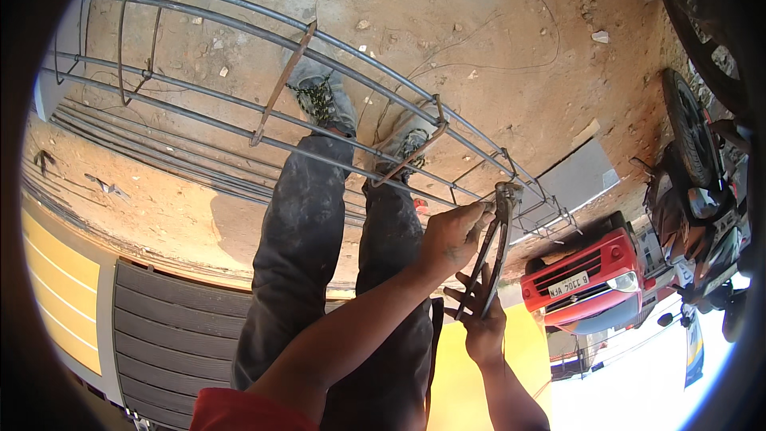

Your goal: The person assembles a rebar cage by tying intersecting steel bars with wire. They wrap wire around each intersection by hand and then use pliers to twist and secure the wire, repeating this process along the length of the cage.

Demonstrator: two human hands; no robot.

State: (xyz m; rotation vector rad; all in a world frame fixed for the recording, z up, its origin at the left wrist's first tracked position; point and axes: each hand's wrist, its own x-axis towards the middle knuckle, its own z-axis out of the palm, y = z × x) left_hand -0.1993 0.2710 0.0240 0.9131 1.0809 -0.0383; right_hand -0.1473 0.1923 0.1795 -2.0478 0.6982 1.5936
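A long cage of steel reinforcing bars [231, 16] crosses in front of me, with bent square stirrups [281, 84] around its bars. Near its right end, my right hand [485, 327] holds a pair of pincers [496, 249] by the long handles, some fingers spread around them. The pincers' head is up against the cage's bars. My left hand [451, 241] is closed beside the pincers' jaws, its fingertips pinched together at the bars. Whatever lies between those fingertips is hidden.
My shoes [325, 96] stand on sandy ground under the cage. More loose bars [171, 152] lie along the ground at left. A grey block [570, 183] sits by the cage's right end. Beyond are a red car [586, 275] and motorbikes [702, 191].
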